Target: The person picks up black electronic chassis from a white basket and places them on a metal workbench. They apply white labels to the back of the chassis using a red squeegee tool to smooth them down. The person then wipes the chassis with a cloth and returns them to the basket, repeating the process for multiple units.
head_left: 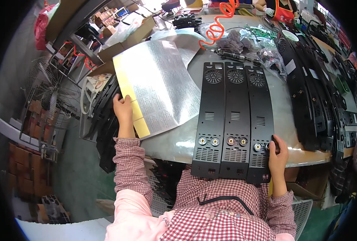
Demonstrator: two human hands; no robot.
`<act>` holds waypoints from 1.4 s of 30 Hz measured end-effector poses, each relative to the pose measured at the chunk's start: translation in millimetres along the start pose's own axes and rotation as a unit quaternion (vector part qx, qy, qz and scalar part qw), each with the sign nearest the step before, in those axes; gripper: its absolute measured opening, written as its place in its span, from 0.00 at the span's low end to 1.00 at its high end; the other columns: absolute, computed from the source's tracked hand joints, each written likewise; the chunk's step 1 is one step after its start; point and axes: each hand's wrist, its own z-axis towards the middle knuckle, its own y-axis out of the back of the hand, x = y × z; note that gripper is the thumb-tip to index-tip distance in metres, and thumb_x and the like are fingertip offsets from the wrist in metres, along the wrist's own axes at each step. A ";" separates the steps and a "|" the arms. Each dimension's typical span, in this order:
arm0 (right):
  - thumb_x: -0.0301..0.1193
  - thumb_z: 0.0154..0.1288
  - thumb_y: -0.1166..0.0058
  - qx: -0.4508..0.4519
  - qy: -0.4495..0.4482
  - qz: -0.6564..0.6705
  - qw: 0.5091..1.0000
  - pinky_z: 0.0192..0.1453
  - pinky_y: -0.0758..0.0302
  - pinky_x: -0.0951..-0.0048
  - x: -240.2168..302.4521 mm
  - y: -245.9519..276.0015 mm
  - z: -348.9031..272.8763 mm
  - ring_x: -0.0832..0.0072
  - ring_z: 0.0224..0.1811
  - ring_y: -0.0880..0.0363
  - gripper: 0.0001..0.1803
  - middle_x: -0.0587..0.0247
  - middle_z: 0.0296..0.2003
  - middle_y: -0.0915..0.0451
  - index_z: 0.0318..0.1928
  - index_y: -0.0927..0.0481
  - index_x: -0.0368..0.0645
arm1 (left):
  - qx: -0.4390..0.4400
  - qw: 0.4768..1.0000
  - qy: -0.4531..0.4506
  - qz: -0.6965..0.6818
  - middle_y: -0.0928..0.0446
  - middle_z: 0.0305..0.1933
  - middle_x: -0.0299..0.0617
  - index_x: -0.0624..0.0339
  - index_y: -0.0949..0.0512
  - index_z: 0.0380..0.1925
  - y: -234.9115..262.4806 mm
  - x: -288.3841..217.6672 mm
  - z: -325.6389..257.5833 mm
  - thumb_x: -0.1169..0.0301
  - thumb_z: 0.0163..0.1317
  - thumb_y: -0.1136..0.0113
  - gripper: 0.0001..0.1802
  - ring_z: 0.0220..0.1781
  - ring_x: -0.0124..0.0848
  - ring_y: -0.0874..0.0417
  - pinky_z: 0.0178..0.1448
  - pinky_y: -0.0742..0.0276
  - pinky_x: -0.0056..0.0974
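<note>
Three long black metal panels (235, 108) lie side by side before me, their near ends over the table edge. Each has a round fan grille, slotted vents and two round metal connectors. My right hand (278, 156) is closed at the near right edge of the rightmost panel (260, 120), thumb on its face beside a connector. To the left lies a silvery label sheet (162, 86) with a yellow strip down its left side and a curved right edge. My left hand (123, 108) pinches that yellow edge; the fingertips are partly hidden.
A coiled orange hose (216, 32) leads to a power screwdriver (230, 54) behind the panels. More black panels (307, 92) are stacked on the right and others (106, 116) at the left. A wire-caged fan (50, 88) stands far left. Another person (283, 12) works across the table.
</note>
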 end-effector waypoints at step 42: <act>0.17 0.60 0.37 0.112 0.237 0.248 0.933 0.49 0.21 0.73 153.8 101.6 -45.7 0.70 0.44 0.14 0.18 0.53 0.44 0.14 0.52 0.18 0.33 | 0.284 0.748 -0.597 0.065 0.35 0.70 0.56 0.62 0.35 0.68 62.9 -182.3 -246.4 0.79 0.67 0.47 0.28 0.71 0.53 0.33 0.74 0.42 0.52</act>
